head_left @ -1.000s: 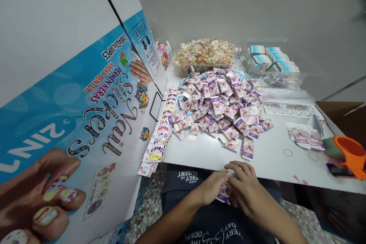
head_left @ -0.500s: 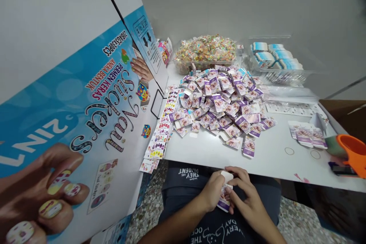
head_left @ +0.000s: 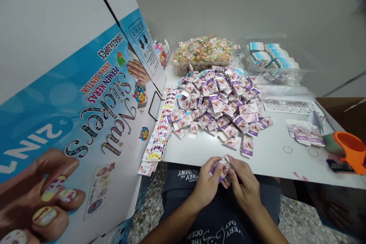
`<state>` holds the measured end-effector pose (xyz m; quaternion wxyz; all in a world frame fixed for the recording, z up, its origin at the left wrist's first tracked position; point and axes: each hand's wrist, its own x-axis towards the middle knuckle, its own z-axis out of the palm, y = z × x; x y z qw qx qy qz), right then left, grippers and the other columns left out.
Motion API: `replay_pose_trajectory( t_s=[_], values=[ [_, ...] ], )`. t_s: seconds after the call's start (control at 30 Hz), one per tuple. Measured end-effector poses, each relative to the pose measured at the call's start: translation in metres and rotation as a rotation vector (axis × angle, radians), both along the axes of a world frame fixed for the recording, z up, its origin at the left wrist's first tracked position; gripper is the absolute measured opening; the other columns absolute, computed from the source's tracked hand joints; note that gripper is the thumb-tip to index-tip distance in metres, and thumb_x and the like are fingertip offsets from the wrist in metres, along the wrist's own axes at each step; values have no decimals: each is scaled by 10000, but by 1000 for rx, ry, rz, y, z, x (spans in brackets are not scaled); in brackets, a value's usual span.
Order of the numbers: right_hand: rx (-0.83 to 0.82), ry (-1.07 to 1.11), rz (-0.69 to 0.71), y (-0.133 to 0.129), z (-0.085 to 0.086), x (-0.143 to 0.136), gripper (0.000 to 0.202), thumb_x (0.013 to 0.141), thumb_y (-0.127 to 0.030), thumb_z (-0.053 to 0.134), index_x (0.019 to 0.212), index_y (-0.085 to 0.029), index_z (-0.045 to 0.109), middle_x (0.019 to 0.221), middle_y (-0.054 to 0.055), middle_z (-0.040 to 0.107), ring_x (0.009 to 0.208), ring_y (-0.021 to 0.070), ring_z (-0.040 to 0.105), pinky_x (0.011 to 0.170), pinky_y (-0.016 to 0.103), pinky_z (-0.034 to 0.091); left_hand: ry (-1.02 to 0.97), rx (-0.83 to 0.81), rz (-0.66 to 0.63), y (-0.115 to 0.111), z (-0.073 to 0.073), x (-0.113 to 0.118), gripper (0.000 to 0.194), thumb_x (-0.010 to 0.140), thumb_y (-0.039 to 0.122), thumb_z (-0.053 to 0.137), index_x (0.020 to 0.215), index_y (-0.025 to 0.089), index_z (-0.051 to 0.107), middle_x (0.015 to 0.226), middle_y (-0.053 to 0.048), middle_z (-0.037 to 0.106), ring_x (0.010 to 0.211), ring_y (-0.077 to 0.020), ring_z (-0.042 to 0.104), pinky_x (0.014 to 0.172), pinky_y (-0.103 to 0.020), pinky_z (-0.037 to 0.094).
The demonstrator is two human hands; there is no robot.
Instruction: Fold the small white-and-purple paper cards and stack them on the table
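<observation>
pinching the carton [head_left: 224,166] with left hand [head_left: 207,179] and right hand [head_left: 245,183] fingers, you'd best press lightly, pile [head_left: 219,103] at twelve o'clock.

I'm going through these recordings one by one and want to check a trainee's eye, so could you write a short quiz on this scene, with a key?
1. Of the left hand and right hand, which hold the small purple-and-white card box? A) neither B) only one C) both
2. True or false: the clear plastic tub of small colourful wrapped pieces stands beyond the heap of purple-and-white card boxes, as the person looks at it.
3. Fill the gap: the long white sheets with colourful printed rows lie on the person's ____ side of the heap.

Key: 1. C; 2. true; 3. left.
</observation>
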<state>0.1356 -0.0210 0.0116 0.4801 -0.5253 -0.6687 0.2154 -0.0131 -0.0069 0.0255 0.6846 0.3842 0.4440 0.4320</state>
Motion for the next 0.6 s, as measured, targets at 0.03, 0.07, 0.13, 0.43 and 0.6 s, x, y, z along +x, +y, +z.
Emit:
replay_pose_trajectory(
  t_s=[0.03, 0.07, 0.13, 0.43, 0.6],
  values=[
    [25, -2, 36, 4, 5, -1, 312, 932, -205, 621, 1225, -220, 724, 1191, 99, 750, 1085, 271, 699, 948, 434, 556, 7, 8, 16, 2, 1, -2, 509, 928, 577, 596, 1154, 121, 619, 724, -20, 663, 518, -139, 633, 518, -273, 563],
    [9, 23, 37, 8, 11, -2, 275, 932, -215, 623, 1177, -217, 746, 1155, 97, 761, 1059, 270, 707, 940, 435, 560, 6, 9, 25, 3, 3, -3, 521, 929, 576, 597, 1162, 111, 626, 696, -17, 659, 513, -145, 637, 511, -272, 561],
    [-143, 150, -15, 15, 21, -5, 207, 933, -291, 646, 1071, -204, 773, 1032, 90, 784, 933, 249, 729, 848, 388, 588, 1, 10, 29, 3, 5, -4, 542, 932, 576, 594, 1180, 95, 634, 655, -14, 653, 501, -150, 636, 497, -267, 552],
    [-685, 644, 36, 36, 37, -8, 389, 818, -511, 767, 988, -165, 815, 860, 62, 788, 777, 219, 700, 757, 330, 558, 134, 159, 0, 10, 11, -18, 503, 993, 503, 538, 1268, 102, 666, 622, -12, 652, 524, -128, 607, 543, -233, 512],
    [-527, 426, -1, 24, 37, -16, 370, 924, -486, 654, 1128, -212, 799, 1074, 68, 786, 945, 270, 724, 865, 393, 572, 160, 202, -14, 16, 15, -24, 520, 1002, 498, 520, 1321, 108, 644, 654, -18, 645, 541, -129, 602, 551, -240, 516]
  ],
)
